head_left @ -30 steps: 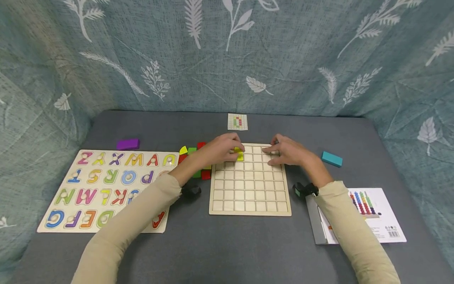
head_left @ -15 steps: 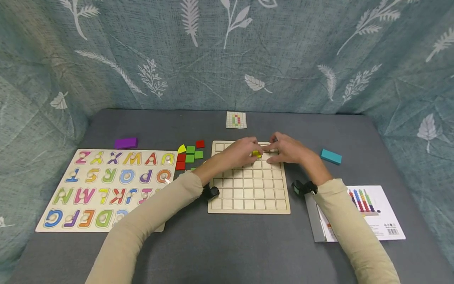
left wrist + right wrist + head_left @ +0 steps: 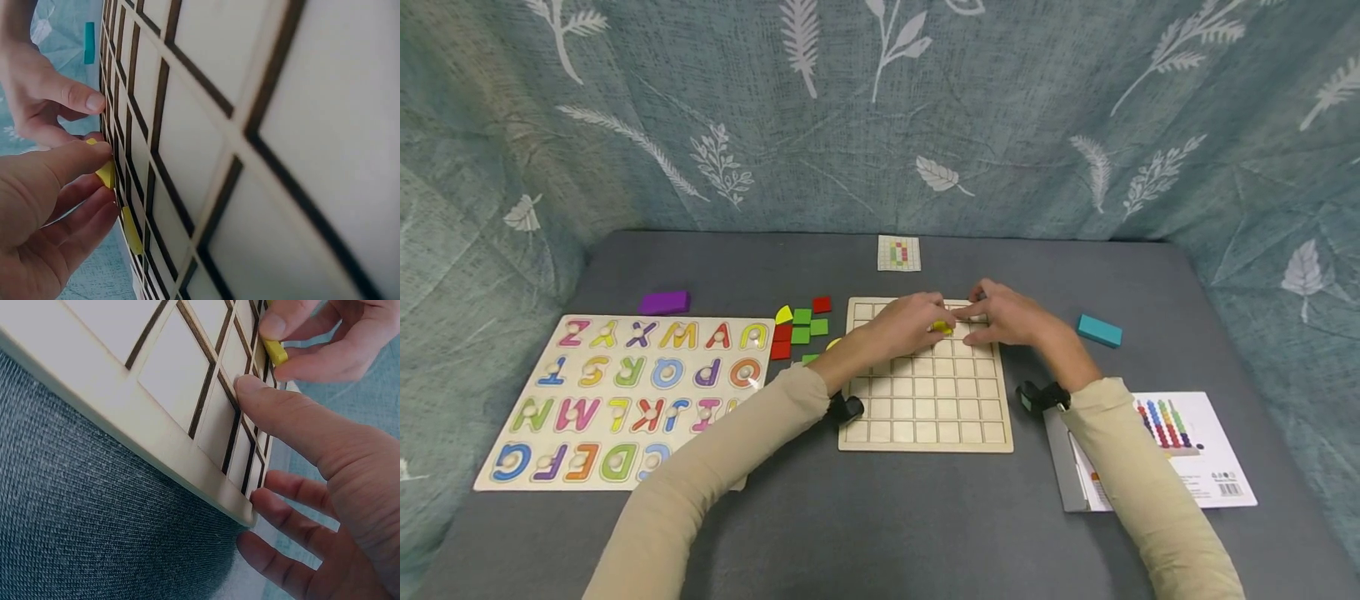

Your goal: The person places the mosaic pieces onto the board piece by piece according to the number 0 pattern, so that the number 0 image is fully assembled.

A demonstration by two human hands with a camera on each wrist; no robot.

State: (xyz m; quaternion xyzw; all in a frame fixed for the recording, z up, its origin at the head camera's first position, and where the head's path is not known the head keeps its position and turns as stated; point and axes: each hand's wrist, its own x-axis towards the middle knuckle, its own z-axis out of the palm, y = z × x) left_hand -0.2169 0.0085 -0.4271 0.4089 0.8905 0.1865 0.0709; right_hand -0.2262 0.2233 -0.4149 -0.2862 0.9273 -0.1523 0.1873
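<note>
My left hand (image 3: 910, 323) pinches a small yellow tile (image 3: 106, 174) between thumb and fingers, at the upper part of the wooden grid board (image 3: 925, 442). In the left wrist view, a second yellow piece (image 3: 131, 231) lies on the grid beside those fingers. My right hand (image 3: 1011, 317) touches the board's upper right corner area, its thumb on the grid and its other fingers spread by the edge. The right wrist view shows the pinched tile (image 3: 276, 353) from its side, just beyond the right thumb. Its underside contact with the grid is unclear.
Loose red tiles (image 3: 781, 350), green tiles (image 3: 801, 335) and a yellow tile (image 3: 784, 315) lie left of the board. A pattern card (image 3: 898, 253) lies behind it. Around stand a letter puzzle (image 3: 602, 400), purple block (image 3: 664, 303), teal block (image 3: 1100, 331) and white box (image 3: 1217, 467).
My left hand has moved right across the board with a yellow tile, close to the right hand. Over the last half second both hands have stayed nearly still.
</note>
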